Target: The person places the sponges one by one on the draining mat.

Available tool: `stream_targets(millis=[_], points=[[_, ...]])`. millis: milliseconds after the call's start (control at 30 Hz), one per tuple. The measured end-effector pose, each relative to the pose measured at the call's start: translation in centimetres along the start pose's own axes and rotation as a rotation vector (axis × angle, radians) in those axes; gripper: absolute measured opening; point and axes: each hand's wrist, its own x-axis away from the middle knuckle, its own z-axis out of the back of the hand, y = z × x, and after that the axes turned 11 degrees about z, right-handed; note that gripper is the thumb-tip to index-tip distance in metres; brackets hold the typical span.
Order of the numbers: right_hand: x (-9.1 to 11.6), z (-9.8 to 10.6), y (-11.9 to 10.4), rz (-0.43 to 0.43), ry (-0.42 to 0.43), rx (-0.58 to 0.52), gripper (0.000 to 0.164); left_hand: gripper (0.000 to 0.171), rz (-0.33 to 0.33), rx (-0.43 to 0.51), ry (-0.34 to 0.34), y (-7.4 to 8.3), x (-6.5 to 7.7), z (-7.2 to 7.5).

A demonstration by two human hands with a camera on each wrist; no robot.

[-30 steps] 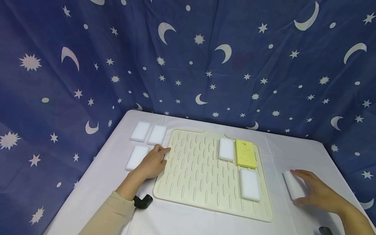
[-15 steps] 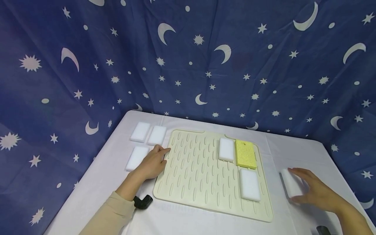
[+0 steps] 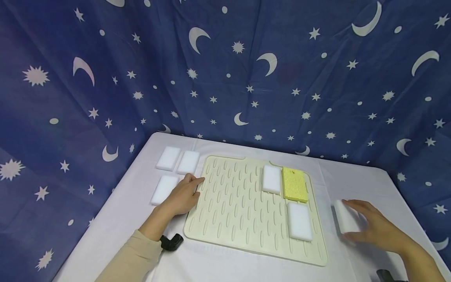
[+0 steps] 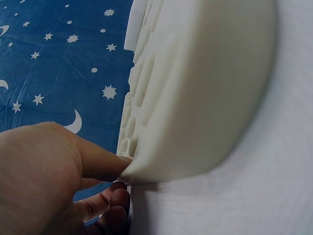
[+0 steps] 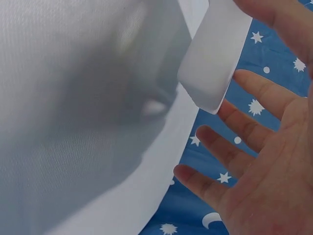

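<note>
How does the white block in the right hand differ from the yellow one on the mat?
The white block looks plain; the yellow block is speckled. The white block is held by the right hand, off the mat; the yellow block lies on it, untouched. Both are rectangular.

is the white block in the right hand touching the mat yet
Apart. The head view shows a strip of white tablecloth between the held block and the right edge of the ribbed mat.

Table (image 3: 211, 263): mat (image 3: 229, 207), 3 white sponges (image 3: 168, 158)
</note>
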Motion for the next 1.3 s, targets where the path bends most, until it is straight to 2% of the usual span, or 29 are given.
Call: stream_targets(millis=[200,767,1067,1300], points=[[-0.1,-0.2,-0.6,0.030,0.020,0.002,0.109,0.052,0.001,-0.001,-0.005,0.0,0.0,0.0],[-0.9,-0.2,-2.2,-0.001,0.003,0.015,0.111,0.052,-0.008,-0.011,0.006,0.0,0.0,0.1],[-1.1,-0.1,-3.0,0.045,0.027,0.001,0.109,0.052,-0.013,-0.010,0.007,0.1,0.1,0.2],[-1.3,0.0,-3.7,0.039,0.019,0.014,0.110,0.052,-0.013,-0.007,0.007,0.1,0.1,0.1]])
